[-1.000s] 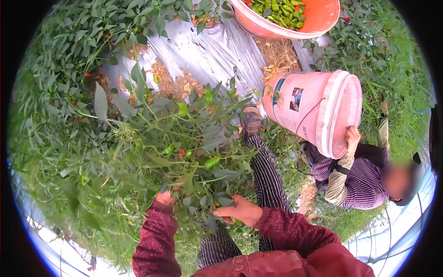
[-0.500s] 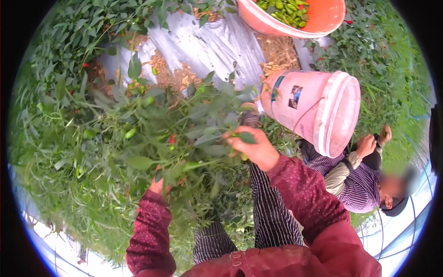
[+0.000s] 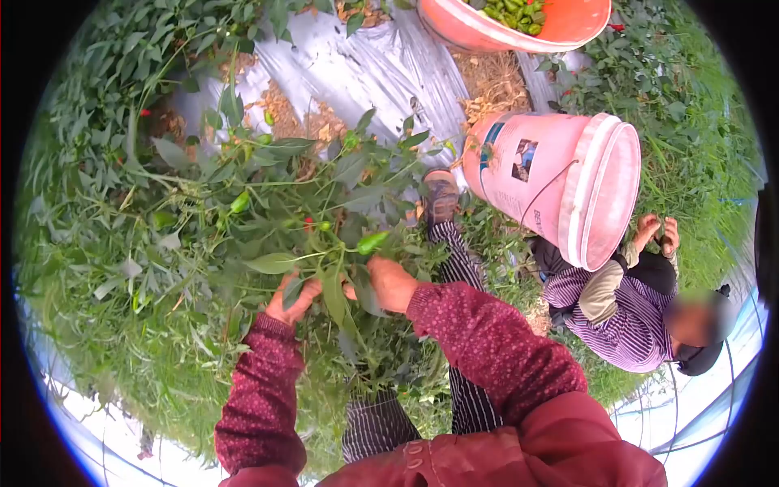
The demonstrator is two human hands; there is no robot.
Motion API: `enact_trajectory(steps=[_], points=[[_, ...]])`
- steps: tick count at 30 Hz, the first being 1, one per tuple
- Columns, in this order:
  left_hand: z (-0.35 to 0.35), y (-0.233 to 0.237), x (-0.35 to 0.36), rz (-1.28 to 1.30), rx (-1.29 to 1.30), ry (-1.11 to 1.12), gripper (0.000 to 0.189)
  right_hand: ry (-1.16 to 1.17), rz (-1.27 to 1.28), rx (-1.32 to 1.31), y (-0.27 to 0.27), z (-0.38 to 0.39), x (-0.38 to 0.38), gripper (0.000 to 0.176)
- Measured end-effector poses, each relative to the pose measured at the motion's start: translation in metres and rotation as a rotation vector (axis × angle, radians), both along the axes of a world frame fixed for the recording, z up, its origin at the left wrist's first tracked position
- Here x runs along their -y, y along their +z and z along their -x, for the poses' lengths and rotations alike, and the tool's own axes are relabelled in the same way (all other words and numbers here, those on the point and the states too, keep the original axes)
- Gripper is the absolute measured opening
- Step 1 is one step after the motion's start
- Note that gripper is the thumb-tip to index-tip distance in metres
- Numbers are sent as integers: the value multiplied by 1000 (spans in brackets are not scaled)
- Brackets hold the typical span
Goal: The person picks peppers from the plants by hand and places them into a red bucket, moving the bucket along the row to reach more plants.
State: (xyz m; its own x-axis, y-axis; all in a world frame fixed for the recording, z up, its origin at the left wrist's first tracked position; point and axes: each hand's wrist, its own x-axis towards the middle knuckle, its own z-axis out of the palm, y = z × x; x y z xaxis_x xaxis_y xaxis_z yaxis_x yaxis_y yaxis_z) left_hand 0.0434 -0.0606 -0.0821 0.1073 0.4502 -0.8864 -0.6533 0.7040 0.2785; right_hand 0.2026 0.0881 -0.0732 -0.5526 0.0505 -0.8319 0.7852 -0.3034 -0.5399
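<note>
Pepper plant (image 3: 276, 263) partly hides left hand (image 3: 292, 303), right hand (image 3: 391, 284); I cannot tell their grip; pink bucket (image 3: 542, 180) shows "BEN".

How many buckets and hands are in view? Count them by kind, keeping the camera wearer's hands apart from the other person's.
Buckets: 2 (pink bucket, orange bucket)
Wearer's hands: 2 (left hand, right hand)
Co-worker's hands: 2
Total: 6

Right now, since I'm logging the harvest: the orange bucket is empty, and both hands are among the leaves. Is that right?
Not quite: the orange bucket isn't empty; the head view shows green peppers inside. The left hand and right hand are indeed among the leaves.
</note>
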Motion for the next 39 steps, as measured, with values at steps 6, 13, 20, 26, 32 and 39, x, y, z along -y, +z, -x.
enact_trajectory(steps=[6, 13, 20, 26, 32, 39], points=[[0, 28, -32, 248, 1, -44, 50, -93, 639, 112, 13, -3, -30, 35], [10, -37, 79, 5, 122, -239, 56, 402, -590, -293, -19, -16, -39, 30], [18, -41, 98, -556, 370, 124, 59, -391, 204, -109, 25, 4, -153, 23], [10, -33, 117, 714, 665, 1473, 59, -983, 23, -389, 57, 34, -324, 32], [24, 11, 82, 586, 549, 950, 54, -996, -444, -228, 36, 45, -367, 51], [10, -3, 88, 410, 184, 542, 55, -301, -424, -442, -18, 53, -203, 15]])
